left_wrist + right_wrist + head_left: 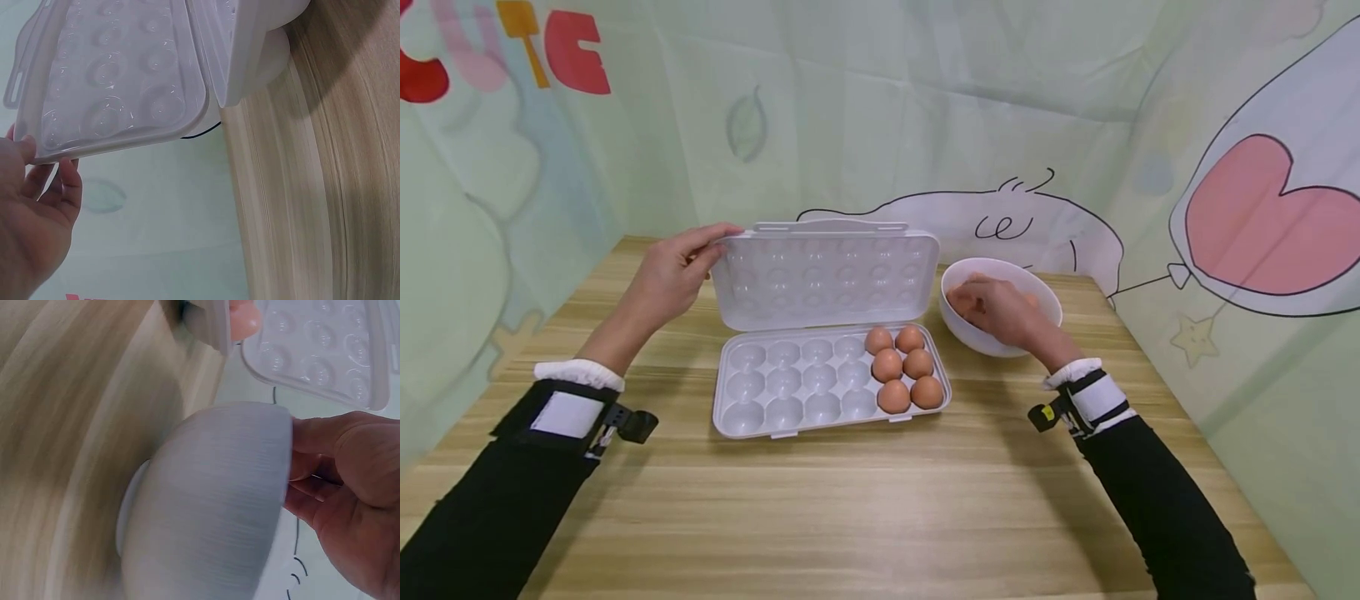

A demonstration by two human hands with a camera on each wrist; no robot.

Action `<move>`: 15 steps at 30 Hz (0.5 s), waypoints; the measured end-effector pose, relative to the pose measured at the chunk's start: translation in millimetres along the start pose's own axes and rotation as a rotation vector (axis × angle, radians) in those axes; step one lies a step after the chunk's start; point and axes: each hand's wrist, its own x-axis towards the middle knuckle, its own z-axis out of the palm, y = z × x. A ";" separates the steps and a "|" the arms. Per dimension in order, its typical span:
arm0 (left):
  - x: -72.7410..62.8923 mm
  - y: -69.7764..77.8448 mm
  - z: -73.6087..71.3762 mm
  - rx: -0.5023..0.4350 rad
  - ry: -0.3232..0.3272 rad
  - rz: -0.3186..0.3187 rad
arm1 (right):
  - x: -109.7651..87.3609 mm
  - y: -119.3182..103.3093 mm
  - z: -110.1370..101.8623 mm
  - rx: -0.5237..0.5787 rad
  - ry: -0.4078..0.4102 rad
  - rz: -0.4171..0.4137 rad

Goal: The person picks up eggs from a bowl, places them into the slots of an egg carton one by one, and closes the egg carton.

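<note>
A white plastic egg box stands open, its base (721,408) flat on the table and its dimpled lid (827,283) raised behind. Several brown eggs (887,365) fill the two right-hand columns of cups; the cups to their left hold nothing. My left hand (670,275) pinches the lid's upper left corner, thumb on one face and fingers on the other (47,194). Right of the box, my right hand (1000,310) reaches over the rim of a white bowl (981,340) with more eggs (957,302) in it. The bowl wall hides its fingertips; I cannot tell whether they grip an egg.
The wood-grain table (850,508) extends in front of the box and bowl. Behind it and along the sides hangs a pale printed cloth (880,108), close behind the lid and the bowl. The bowl stands just right of the egg box.
</note>
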 end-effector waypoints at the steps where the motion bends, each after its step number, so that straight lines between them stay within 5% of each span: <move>1: 0.4 0.5 0.1 -0.001 0.000 0.001 | -0.7 -1.7 -2.2 0.002 0.012 0.008; 6: 1.1 1.7 0.1 -0.012 -0.015 -0.010 | -4.2 -12.9 -13.1 0.027 0.074 0.016; 15: 0.0 0.5 -0.9 -0.047 -0.022 -0.021 | -3.4 -49.3 -17.3 0.109 0.120 -0.178</move>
